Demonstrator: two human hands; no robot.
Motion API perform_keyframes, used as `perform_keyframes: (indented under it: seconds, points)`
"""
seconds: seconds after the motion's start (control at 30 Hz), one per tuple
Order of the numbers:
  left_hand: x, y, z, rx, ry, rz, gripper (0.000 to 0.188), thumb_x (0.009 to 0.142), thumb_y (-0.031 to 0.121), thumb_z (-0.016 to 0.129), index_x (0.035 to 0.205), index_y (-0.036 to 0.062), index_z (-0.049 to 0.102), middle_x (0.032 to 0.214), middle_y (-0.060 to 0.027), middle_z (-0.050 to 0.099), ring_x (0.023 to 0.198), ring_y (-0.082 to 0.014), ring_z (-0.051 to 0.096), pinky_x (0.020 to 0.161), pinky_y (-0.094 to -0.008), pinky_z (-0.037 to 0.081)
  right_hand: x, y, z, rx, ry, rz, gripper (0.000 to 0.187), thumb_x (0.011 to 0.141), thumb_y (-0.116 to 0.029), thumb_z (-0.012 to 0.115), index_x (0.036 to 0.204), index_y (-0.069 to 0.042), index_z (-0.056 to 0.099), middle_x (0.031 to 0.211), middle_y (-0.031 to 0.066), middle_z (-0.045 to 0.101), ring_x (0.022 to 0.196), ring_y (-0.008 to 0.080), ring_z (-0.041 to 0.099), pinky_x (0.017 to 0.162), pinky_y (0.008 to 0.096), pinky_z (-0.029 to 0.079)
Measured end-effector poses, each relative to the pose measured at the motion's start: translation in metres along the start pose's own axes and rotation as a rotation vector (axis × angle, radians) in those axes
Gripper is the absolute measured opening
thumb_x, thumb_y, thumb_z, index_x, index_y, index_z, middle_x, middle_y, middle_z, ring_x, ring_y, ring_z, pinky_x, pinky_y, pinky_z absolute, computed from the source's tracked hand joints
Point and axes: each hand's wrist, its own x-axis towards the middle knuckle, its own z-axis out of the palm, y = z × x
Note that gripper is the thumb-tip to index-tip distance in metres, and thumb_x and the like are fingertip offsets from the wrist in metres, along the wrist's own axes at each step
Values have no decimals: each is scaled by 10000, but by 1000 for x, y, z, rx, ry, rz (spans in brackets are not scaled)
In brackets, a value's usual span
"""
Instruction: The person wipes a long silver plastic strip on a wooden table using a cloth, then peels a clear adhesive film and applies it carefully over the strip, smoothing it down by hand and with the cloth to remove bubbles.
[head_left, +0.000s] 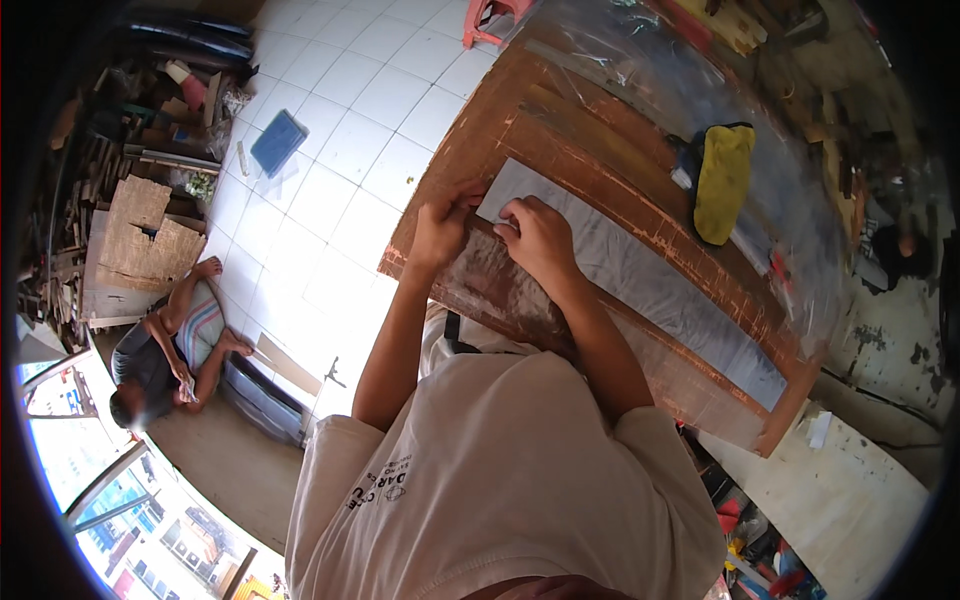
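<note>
In the head view, a long grey strip of sheet material was laid flat on a worn brown wooden surface, running from the middle of the picture toward four o'clock. Its near end was seen just above the picture's centre, and both hands were set there. The left hand was curled at the eleven o'clock corner of that end, its fingertips pinched at the strip's edge where it met the surface's rim. The right hand was pressed down on the strip just beside the left hand, at its three o'clock, fingers bent and knuckles raised; whether anything was held beneath it could not be told. The two hands were close together, almost touching.

At two o'clock from the hands, well apart from them, a yellow cloth bundle with a dark end was seen resting on the surface beyond the strip. A clear plastic film was spread over the far part of the surface, toward twelve o'clock.

A white tiled floor was seen at ten o'clock, with a flat blue rectangular pad lying on it. At eight o'clock another person was seen seated low on the floor, beside stacked wood offcuts.
</note>
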Motion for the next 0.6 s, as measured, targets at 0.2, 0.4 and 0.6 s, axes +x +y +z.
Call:
perform_keyframes:
  seconds: [0.2,0.4,0.6]
  points:
    - [4,-10,-8,-45,25,45,332,935,-57,446,1236,-35,584,1147,-122,653,1080,-188,609,947,-309,472,22,-5,16,-47,-68,24,231,702,-161,807,796,-54,625,791,106,638,748,303,639,665,404,501]
    - [4,-9,-8,-67,41,11,333,943,-49,444,1249,-33,574,1157,-129,649,1109,-185,600,963,-302,462,29,5,16,105,-94,62,217,708,-166,800,736,-45,622,752,110,640,734,319,641,658,415,504]
    - [4,-10,-9,-115,43,-4,329,946,-50,440,1246,-34,576,1162,-124,653,1138,-186,594,965,-294,456,26,1,19,10,-86,-5,170,779,-119,720,791,-13,588,784,145,627,757,324,642,663,426,502]
